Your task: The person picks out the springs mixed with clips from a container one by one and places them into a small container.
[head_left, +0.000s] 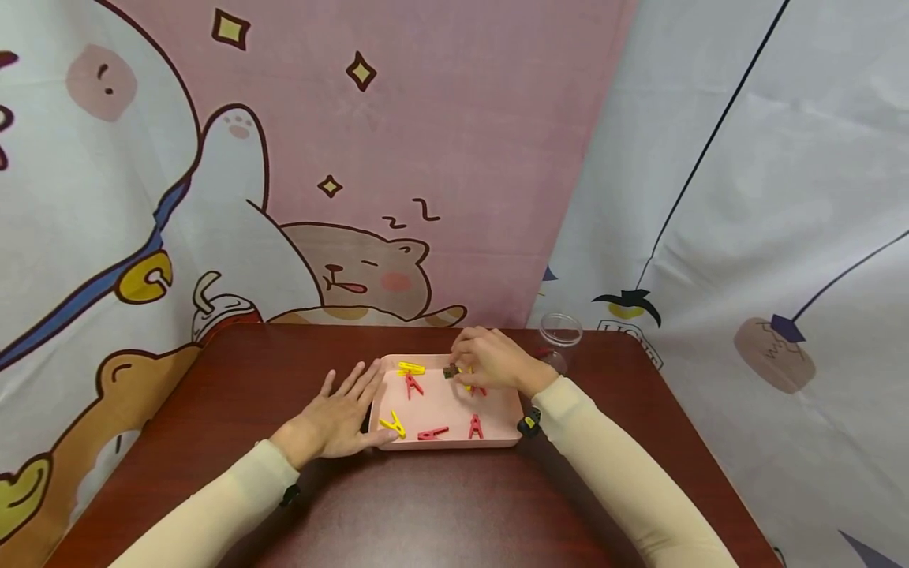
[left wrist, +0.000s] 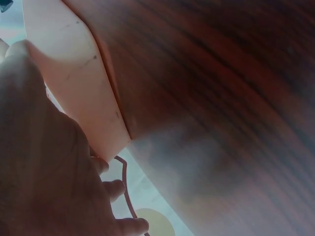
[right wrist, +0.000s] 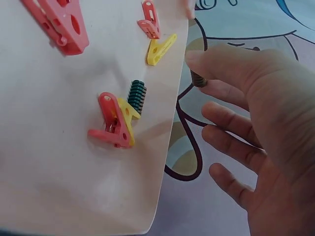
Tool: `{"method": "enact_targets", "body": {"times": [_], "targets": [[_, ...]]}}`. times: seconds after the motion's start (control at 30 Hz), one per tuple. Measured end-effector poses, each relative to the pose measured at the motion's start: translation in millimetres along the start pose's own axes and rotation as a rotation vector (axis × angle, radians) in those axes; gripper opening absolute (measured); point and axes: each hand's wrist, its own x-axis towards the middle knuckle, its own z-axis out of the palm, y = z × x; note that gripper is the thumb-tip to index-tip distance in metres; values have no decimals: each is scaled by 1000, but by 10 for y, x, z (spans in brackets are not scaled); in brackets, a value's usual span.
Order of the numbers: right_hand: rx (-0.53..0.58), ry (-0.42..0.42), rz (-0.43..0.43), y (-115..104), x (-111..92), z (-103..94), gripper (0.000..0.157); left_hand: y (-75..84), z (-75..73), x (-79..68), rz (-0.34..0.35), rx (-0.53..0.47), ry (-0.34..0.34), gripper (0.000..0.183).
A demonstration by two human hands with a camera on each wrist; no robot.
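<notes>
Dark ribbed piece [right wrist: 198, 80], pinched between thumb and forefinger of the right hand [head_left: 491, 359], over the far part of the pink tray [head_left: 443, 406], apparently for fine control; inside the tray, loose red clips [head_left: 475, 427] and yellow clips [head_left: 411, 368]; at its left side, a spread left hand [head_left: 341, 418], probably for steadying.

On the cloth [head_left: 469, 95], two Z letters [head_left: 424, 211] stand just above the printed bear [head_left: 362, 268]; well to the bear's right, small outlined lettering [head_left: 625, 330], unclear here, perhaps reads "LIGHT".
</notes>
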Motion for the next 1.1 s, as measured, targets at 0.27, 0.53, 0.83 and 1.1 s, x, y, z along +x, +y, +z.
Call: {"method": "enact_targets", "body": {"times": [0.27, 0.53, 0.83, 1.1], "targets": [[40, 71, 10, 85, -135, -32, 29, -12, -10, -12, -9, -13, 3, 125], [74, 149, 22, 134, -285, -83, 27, -15, -2, -8, -9, -8, -3, 125], [106, 224, 45, 205, -401, -153, 29, 2, -8, 0, -12, -14, -6, 124], [119, 258, 71, 287, -532, -205, 30, -1, 8, 4, -8, -16, -3, 123]]}}
